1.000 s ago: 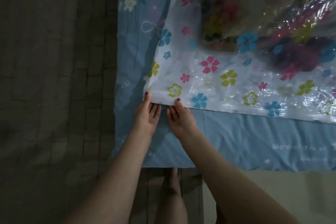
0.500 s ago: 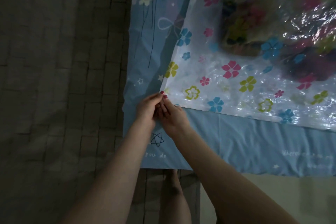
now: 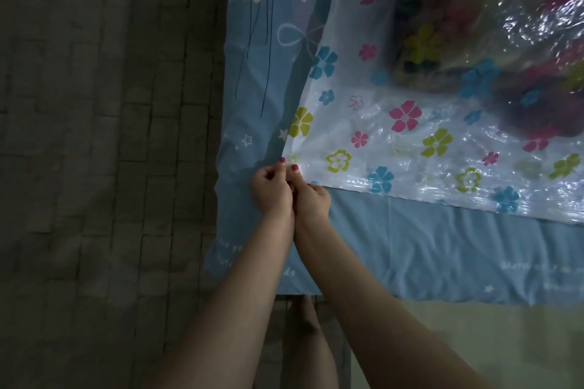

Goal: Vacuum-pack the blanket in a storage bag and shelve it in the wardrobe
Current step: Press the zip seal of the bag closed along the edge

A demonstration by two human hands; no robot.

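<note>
A clear plastic storage bag (image 3: pixel 410 148) printed with coloured flowers lies flat on a blue bed sheet (image 3: pixel 426 249). A dark, multicoloured blanket (image 3: pixel 474 50) shows through the bag at the upper right. My left hand (image 3: pixel 270 189) and my right hand (image 3: pixel 311 202) sit side by side at the bag's near left corner. Both pinch the corner's edge between thumb and curled fingers.
The blue sheet's left edge runs along a dark tiled floor (image 3: pixel 104 167). My bare leg and foot (image 3: pixel 308 319) stand at the bed's near edge. A pale floor strip (image 3: pixel 474 331) lies at the lower right.
My hands have slid left along the bag's near edge, come together and curled from flat pressing into a pinch at the corner. The view has shifted left.
</note>
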